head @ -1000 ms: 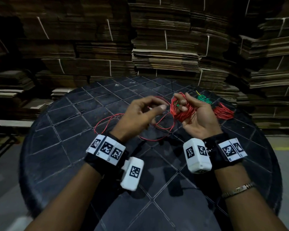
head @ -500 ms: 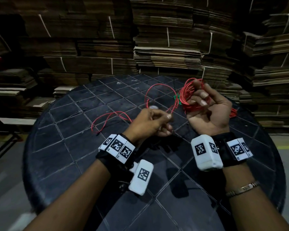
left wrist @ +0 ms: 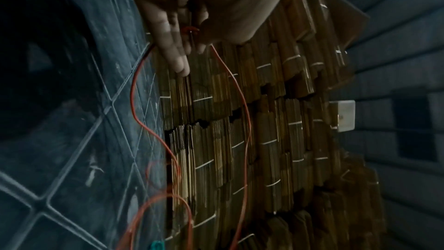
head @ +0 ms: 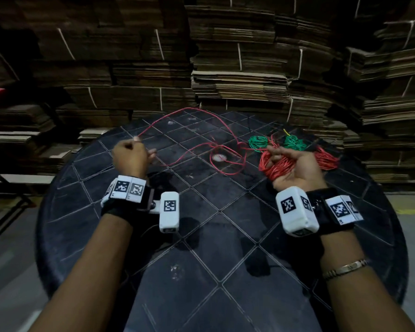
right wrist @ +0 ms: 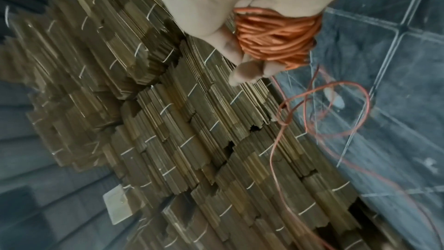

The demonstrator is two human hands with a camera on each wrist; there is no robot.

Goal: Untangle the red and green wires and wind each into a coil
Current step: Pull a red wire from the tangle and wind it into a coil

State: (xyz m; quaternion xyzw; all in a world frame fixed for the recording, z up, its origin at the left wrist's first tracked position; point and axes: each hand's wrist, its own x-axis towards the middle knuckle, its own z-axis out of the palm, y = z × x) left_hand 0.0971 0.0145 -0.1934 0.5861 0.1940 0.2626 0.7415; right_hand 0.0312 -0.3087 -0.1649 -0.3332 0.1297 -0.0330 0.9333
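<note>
Red thin wire (head: pixel 197 149) loops loosely across the round dark gridded table (head: pixel 201 259), mid-far. Right hand (head: pixel 295 168) clasps its red wound coil (head: pixel 277 165) near the right edge; left hand (head: pixel 130 156) pinches the free strand at left.

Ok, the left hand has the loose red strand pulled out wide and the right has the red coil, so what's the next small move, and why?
Probably bring the left hand back toward the right hand and lay one more turn onto the red coil. The loose red wire runs slack in open loops across the table and appears free of the green coils.
</note>
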